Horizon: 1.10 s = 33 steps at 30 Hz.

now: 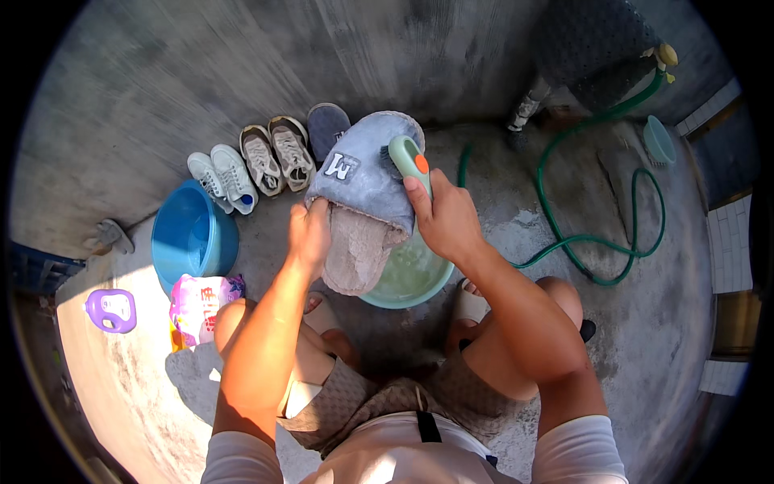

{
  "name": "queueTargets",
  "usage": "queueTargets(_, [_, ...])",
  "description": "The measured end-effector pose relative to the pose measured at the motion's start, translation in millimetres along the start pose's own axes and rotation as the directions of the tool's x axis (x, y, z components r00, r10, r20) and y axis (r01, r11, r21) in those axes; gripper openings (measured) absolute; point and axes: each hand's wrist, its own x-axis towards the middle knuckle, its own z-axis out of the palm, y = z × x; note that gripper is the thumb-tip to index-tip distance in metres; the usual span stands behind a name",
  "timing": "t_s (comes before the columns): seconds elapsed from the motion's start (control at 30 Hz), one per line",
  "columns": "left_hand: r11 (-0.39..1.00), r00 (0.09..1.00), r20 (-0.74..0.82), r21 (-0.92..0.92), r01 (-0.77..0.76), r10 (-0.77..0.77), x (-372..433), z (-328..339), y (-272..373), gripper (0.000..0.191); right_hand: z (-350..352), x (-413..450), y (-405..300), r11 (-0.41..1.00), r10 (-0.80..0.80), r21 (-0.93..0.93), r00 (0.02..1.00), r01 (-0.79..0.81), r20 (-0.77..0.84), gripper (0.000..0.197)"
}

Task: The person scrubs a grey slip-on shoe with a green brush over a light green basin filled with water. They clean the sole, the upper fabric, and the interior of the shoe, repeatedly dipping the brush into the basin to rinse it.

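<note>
A grey plush slipper (369, 157) with a letter patch on its upper is held up before me. My left hand (309, 236) grips its side near the opening, thumb over the rim of the upper. In my right hand (447, 215) is a pale green scrubbing brush (404, 152) with an orange button, its dark bristles against the slipper's upper. Below the slipper stands a light green basin (423, 284) of cloudy water, partly hidden by the slipper and my right hand. The matching slipper (326, 128) leans by the wall, partly covered.
Beige sneakers (290, 151) and white sneakers (233, 178) line the wall. To the left are a blue bucket (227, 236), a detergent bag (202, 308) and a purple bottle (112, 310). A green hose (544, 199) loops across the concrete floor at right, near a small green basin (659, 140).
</note>
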Motion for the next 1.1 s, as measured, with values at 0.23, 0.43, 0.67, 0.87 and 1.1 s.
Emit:
queueTargets(0.23, [0.995,0.993,0.088,-0.071,-0.068,0.075,-8.6,22.9,13.7,0.041,21.0,1.2,-11.6,0.998,0.051,0.055,0.978,-0.041,-0.201,0.047])
queueTargets(0.43, [0.978,0.966,0.178,0.051,-0.2,0.188,-17.1,33.1,11.2,0.064,22.2,-6.9,-20.6,0.991,0.124,0.06,0.991,-0.121,-0.057,0.045])
queueTargets(0.67, [0.974,0.997,-0.079,0.226,0.026,-0.008,-9.8,27.2,26.7,0.045,0.8,8.7,-8.8,0.984,0.049,-0.171,0.998,-0.041,0.042,0.058])
queueTargets(0.87, [0.961,0.985,-0.174,0.267,0.066,-0.019,0.0,17.3,10.7,0.048,-3.4,7.9,-15.7,0.965,0.057,-0.257,0.998,-0.052,0.013,0.06])
queueTargets(1.1, [0.976,0.995,-0.097,0.214,0.036,-0.015,-6.5,18.3,17.1,0.053,-21.2,33.5,-7.3,0.941,0.125,-0.302,0.986,-0.153,-0.108,0.057])
